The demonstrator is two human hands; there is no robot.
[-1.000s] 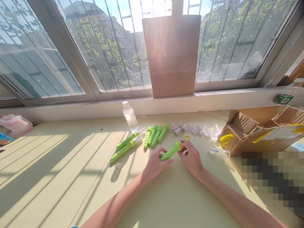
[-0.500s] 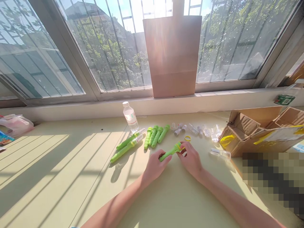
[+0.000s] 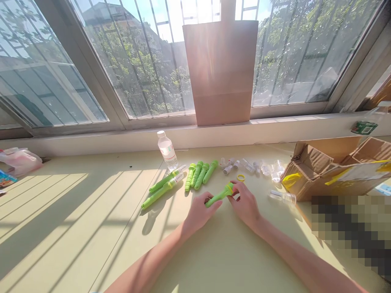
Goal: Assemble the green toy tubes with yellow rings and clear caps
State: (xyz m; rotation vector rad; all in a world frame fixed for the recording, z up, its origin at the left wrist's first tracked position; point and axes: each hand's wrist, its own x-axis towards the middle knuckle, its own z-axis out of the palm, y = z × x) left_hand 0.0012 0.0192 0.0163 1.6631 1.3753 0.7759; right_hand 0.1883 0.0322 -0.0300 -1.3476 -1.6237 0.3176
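Note:
Between my hands is a green tube [image 3: 219, 197], tilted up to the right. My left hand [image 3: 200, 209] is closed round its lower left end. The fingers of my right hand [image 3: 243, 200] pinch its upper end, where a yellow ring sits at the neck. Just beyond my right hand a loose yellow ring [image 3: 241, 178] lies on the table. Several green tubes [image 3: 201, 176] lie side by side behind my left hand. Further left are two green tubes with clear tops [image 3: 161, 194]. Clear plastic caps [image 3: 249, 166] lie in a loose row at the back.
A water bottle [image 3: 167, 150] stands behind the tubes on the left. At the right is an open cardboard box [image 3: 330, 179], with a clear cylinder [image 3: 282, 197] lying before it. A cardboard sheet [image 3: 222, 77] leans at the window. Plastic bags [image 3: 23, 159] lie far left.
The yellow ring at the tube's neck looks closer to the tube now. Both hands keep nearly the same place and grip.

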